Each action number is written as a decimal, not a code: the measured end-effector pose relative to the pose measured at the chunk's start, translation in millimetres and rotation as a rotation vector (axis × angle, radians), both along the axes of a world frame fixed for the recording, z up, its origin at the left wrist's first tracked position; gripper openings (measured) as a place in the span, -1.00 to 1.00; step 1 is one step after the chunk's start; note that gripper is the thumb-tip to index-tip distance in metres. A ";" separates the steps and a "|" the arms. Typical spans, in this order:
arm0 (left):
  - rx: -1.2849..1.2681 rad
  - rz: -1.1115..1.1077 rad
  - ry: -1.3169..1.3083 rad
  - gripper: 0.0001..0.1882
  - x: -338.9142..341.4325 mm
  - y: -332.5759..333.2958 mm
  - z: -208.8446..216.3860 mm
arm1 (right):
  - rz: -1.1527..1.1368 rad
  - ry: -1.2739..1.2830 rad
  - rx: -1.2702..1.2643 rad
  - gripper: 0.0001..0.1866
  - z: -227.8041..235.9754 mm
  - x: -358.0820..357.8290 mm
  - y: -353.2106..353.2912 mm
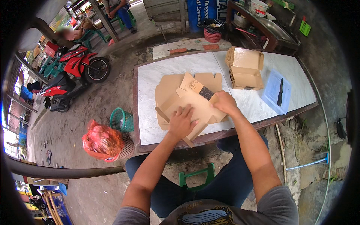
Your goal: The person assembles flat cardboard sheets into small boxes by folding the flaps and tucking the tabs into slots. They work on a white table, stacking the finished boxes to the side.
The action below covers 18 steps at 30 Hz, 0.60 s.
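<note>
Bare, worn ground surrounds the workplace, with a red motorbike parked off to the left and a sink beyond the far right corner. Before the person stands a table topped in pale, marbled panels, its dark rim close to the knees.

Near the middle of that top lies the carton, opened out and partly raised at its walls, with a dark printed band near its far right side. It rests on flat blanks, which show past its far and left edges; piled there, they sit within easy reach.

Both hands are on the carton, apart from each other. The left hand lies palm down, fingers spread over the inner face, apparently to keep the card from sliding. The right hand has its fingers bent around the right edge, seemingly pinching a flap there; the exact grip is partly hidden.

Formed boxes are nested in one another at the far right, which likely saves room. Nearer the right end, a knife lies on a blue tub, clear of both hands. Beside the table's left end, a green basket stands next to a red bag.
</note>
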State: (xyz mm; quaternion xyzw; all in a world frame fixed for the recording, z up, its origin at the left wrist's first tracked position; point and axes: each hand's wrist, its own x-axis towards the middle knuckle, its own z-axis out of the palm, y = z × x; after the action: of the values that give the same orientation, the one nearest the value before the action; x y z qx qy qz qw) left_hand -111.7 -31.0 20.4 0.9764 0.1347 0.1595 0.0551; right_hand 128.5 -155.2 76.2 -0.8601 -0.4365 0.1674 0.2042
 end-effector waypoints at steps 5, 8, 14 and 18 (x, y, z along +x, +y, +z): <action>0.030 -0.012 0.079 -0.34 19.7 -1.9 2.9 | -0.120 -0.050 -0.132 -0.30 2.6 -12.3 12.1; 0.079 -0.027 0.073 -0.32 25.5 -0.6 2.2 | -0.164 -0.048 -0.175 -0.29 9.8 -22.9 16.0; 0.071 -0.028 0.094 -0.30 26.4 -2.2 6.4 | -0.208 -0.080 -0.199 -0.30 14.5 -33.1 20.9; -0.025 0.003 0.053 -0.25 16.0 4.7 -0.5 | -0.220 -0.114 -0.140 -0.31 20.0 -35.8 21.4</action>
State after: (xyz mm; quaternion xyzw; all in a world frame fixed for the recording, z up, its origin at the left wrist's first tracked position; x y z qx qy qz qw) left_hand -95.7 -26.2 19.9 0.9793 0.1394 0.1320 0.0636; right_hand 92.7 -133.8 96.2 -0.9230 -0.3376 0.1249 0.1359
